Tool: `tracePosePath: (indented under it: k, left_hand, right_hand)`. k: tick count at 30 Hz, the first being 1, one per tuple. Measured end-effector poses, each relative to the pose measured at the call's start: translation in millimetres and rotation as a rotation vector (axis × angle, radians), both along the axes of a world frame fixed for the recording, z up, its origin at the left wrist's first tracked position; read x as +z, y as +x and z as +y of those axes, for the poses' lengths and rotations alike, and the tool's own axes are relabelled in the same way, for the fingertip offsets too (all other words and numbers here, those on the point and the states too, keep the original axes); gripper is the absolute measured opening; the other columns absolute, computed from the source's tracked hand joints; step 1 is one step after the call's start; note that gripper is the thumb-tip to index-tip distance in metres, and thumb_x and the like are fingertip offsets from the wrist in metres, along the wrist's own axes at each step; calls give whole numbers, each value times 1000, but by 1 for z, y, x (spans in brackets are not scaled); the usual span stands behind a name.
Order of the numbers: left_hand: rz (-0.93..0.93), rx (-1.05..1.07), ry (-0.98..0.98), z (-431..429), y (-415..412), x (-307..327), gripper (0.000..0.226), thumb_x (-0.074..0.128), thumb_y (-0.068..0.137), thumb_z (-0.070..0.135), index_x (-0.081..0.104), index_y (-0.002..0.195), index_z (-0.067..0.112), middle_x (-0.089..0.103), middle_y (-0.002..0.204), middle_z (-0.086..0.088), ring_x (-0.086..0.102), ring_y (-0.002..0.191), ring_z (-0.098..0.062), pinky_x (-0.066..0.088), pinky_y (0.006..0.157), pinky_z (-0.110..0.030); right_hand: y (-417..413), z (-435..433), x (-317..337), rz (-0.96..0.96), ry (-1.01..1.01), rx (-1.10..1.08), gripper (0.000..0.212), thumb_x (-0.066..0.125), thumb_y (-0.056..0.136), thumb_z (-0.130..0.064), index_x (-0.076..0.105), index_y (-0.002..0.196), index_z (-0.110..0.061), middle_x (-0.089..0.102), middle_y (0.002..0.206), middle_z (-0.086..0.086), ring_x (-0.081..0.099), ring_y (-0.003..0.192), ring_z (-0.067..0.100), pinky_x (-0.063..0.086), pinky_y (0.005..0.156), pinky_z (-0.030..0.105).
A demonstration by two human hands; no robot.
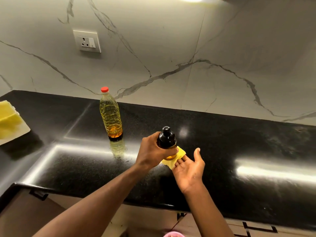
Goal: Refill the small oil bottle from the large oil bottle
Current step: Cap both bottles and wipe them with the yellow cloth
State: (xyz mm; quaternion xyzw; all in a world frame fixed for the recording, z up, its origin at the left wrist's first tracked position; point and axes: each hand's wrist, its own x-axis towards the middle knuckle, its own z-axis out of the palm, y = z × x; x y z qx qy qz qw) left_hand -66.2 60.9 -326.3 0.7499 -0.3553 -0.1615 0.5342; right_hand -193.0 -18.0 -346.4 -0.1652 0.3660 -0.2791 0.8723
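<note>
The large clear oil bottle (111, 115) with a red cap stands upright on the black counter, its oil filling it almost to the neck. To its right my left hand (152, 153) grips the small oil bottle (167, 138), which has a black dispenser top. A yellow cloth (174, 159) lies under and beside the small bottle's base. My right hand (189, 170) is open, palm up, with its fingertips touching the cloth's right edge. The small bottle's lower body is mostly hidden by my left hand.
The glossy black counter (239, 144) runs along a marble wall with a power socket (87, 41). Yellow sponges on a white board (10, 122) sit at the far left. The counter's front edge (153, 202) lies under my forearms, with cabinet fronts below.
</note>
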Motion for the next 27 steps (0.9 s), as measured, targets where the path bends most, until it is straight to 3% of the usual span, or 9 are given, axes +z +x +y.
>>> tracePosePath:
  k: [4, 6, 9, 13, 16, 19, 21, 23, 27]
  left_hand:
    - [-8, -26, -4, 0, -1, 2, 40, 99, 63, 38, 75, 94, 28, 77, 86, 10, 74, 81, -4, 63, 74, -30]
    - [-3, -4, -13, 2, 2, 2, 39, 99, 63, 38, 75, 92, 28, 77, 84, 10, 74, 79, -3, 62, 72, -29]
    - [6, 21, -24, 3, 6, 0, 41, 98, 63, 40, 76, 94, 27, 78, 87, 10, 74, 81, -3, 64, 75, -34]
    - [-1, -1, -12, 6, 10, -3, 41, 98, 64, 37, 76, 97, 27, 78, 89, 9, 75, 83, -4, 64, 76, -36]
    - [13, -40, -24, 8, 12, -1, 44, 98, 66, 34, 76, 103, 25, 78, 94, 8, 75, 88, -4, 64, 81, -35]
    - [53, -116, -20, 8, 15, 2, 48, 98, 65, 34, 76, 107, 24, 79, 98, 5, 76, 93, -8, 64, 86, -39]
    - [47, -155, -17, 10, 15, 2, 50, 98, 64, 35, 76, 107, 24, 79, 99, 4, 77, 95, -12, 64, 87, -41]
    - [25, -171, -25, 12, 13, 1, 50, 99, 65, 35, 76, 108, 23, 79, 99, 4, 77, 95, -12, 64, 87, -42]
    - [11, -192, -46, 16, 12, -3, 49, 98, 68, 31, 76, 111, 22, 79, 101, 4, 77, 97, -13, 63, 88, -44]
  right_hand:
    - [9, 4, 0, 10, 0, 56, 86, 42, 102, -71, 64, 137, 5, 75, 118, 23, 70, 115, 34, 47, 116, 49]
    - [4, 11, -1, 52, -56, 83, 82, 43, 103, -68, 65, 137, 3, 75, 122, 23, 68, 120, 35, 44, 120, 50]
    - [-8, 28, 2, 143, -259, 85, 70, 41, 106, -63, 69, 132, -5, 76, 126, 18, 69, 124, 31, 48, 116, 48]
    - [-5, 44, 0, 262, -571, 148, 52, 38, 106, -60, 76, 123, -28, 79, 116, -7, 66, 115, 11, 45, 104, 37]
    - [3, 35, 2, 340, -747, 226, 62, 31, 102, -66, 73, 130, -30, 77, 124, -9, 65, 124, 9, 42, 115, 38]
    - [9, 16, 9, 349, -805, 241, 68, 26, 101, -66, 79, 115, -26, 81, 105, -9, 71, 102, 0, 47, 105, 33]
    - [14, 6, 9, 339, -762, 272, 73, 23, 105, -65, 81, 109, -21, 82, 108, 2, 75, 108, 14, 51, 109, 42]
    - [17, -3, 5, 314, -675, 318, 84, 21, 104, -71, 78, 118, -11, 79, 118, 15, 71, 121, 32, 50, 113, 53]
    - [20, -10, 1, 240, -483, 375, 92, 22, 102, -77, 73, 130, -6, 75, 127, 21, 63, 131, 42, 47, 114, 53]
